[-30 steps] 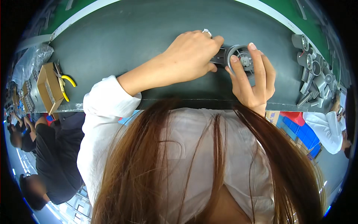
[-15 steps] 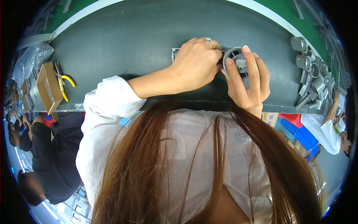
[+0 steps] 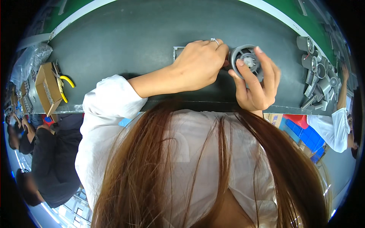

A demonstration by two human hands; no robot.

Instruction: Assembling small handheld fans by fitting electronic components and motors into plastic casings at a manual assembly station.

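Note:
My right hand point(image 3: 258, 89) grips a round grey fan housing point(image 3: 251, 57) by its rim, with the thumb and fingers bent around it. Its open end faces up and shows a spoked hub inside. Close against its left side is my left hand point(image 3: 201, 65), a ring on one finger and the back of the hand uppermost. The left fingertips curl under beside the housing, so what they pinch is hidden. Partly covered by that hand, a small light-grey frame-like piece point(image 3: 176, 53) lies on the dark table point(image 3: 152, 34).
Several grey housings and handle parts point(image 3: 323, 78) are heaped at the table's right end. On the left stand an open cardboard box point(image 3: 48, 89), yellow-handled pliers point(image 3: 67, 80) and a clear plastic bag point(image 3: 32, 62). Blue crates point(image 3: 304, 133) sit below right. Other people work at both sides.
My right hand has shifted slightly right with the fan housing, which is tilted a little differently. My left hand stays almost in place. A co-worker's arm at the right has moved up.

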